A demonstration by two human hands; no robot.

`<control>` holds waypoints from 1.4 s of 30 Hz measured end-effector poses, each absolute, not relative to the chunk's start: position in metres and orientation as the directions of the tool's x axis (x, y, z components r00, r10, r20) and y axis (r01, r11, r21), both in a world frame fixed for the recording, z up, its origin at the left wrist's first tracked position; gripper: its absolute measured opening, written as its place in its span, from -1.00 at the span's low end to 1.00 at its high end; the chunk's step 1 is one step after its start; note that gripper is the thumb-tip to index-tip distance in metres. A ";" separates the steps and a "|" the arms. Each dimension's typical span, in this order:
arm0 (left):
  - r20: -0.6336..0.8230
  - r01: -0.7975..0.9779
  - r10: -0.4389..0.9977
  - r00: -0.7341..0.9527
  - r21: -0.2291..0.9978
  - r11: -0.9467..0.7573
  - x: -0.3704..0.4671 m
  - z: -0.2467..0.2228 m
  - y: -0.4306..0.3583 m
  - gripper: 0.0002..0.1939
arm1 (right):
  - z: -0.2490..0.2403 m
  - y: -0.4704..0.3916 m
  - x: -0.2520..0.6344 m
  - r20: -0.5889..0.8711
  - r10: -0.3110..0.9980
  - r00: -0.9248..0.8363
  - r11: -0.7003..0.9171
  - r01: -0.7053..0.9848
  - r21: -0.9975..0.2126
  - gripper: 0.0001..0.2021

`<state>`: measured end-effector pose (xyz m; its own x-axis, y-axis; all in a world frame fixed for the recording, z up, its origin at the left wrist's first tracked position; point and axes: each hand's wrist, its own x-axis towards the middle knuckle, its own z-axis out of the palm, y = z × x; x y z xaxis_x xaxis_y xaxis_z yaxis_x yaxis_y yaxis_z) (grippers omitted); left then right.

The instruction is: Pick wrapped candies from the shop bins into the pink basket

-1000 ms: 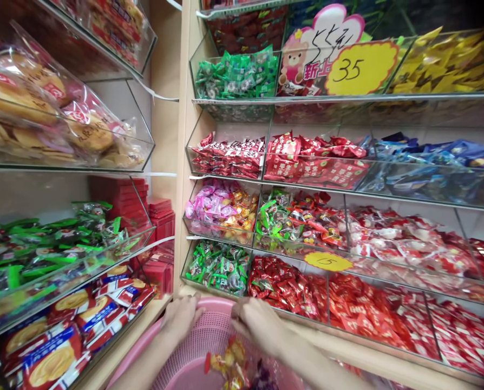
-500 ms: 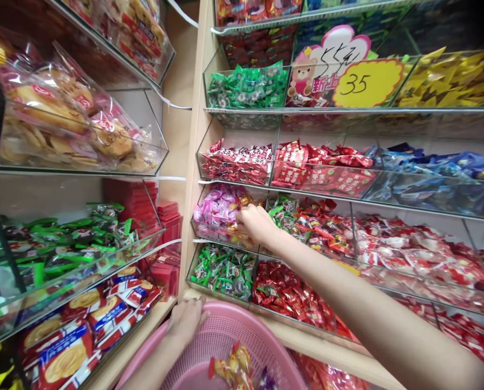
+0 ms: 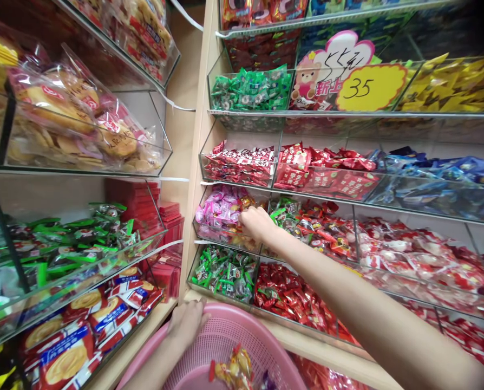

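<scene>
My left hand (image 3: 188, 320) is closed over the far rim of a pink plastic basket (image 3: 262, 341). Inside the basket lie several gold-wrapped candies (image 3: 234, 368) with red ends and a purple-wrapped candy (image 3: 268, 381). My right hand (image 3: 256, 223) reaches over the front of a clear bin, its fingers curled down among pink-wrapped candies (image 3: 217, 208) and gold-wrapped ones (image 3: 246, 202). Its fingertips point away from me, so what they grip is hidden. Just right of this hand are green-wrapped candies (image 3: 285, 212) in the neighbouring compartment.
Clear-walled bins rise in tiers ahead, with red packets (image 3: 327, 181), green-wrapped candies (image 3: 226, 271) and red candies (image 3: 290, 295). A yellow price tag (image 3: 372, 86) hangs above. Left shelves hold bagged bread (image 3: 51, 111) and biscuit packs (image 3: 65, 357). A wooden post (image 3: 197, 157) divides both sides.
The view has shifted slightly, so the shelves sit a little lower and farther right. Both hands stay at nearly the same places, the left on the basket rim, the right in the bin.
</scene>
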<state>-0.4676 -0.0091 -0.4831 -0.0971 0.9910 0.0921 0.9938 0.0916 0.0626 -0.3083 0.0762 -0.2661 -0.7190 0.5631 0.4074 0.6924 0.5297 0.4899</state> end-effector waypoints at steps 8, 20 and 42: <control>0.103 0.990 0.988 -0.111 0.093 0.102 -0.466 -0.482 -0.012 -0.65 | -0.252 0.083 -0.298 0.425 0.536 -0.729 0.524 0.682 0.510 -0.82; 0.086 0.992 0.991 -0.100 0.078 0.094 -0.468 -0.484 -0.008 -0.62 | -0.235 0.073 -0.286 0.505 0.503 -0.701 0.504 0.713 0.487 -0.84; 0.108 0.997 0.991 -0.074 0.003 0.074 -0.463 -0.479 -0.011 -0.66 | -0.461 -0.004 -0.269 0.125 0.557 -0.821 0.830 0.547 -0.106 -0.91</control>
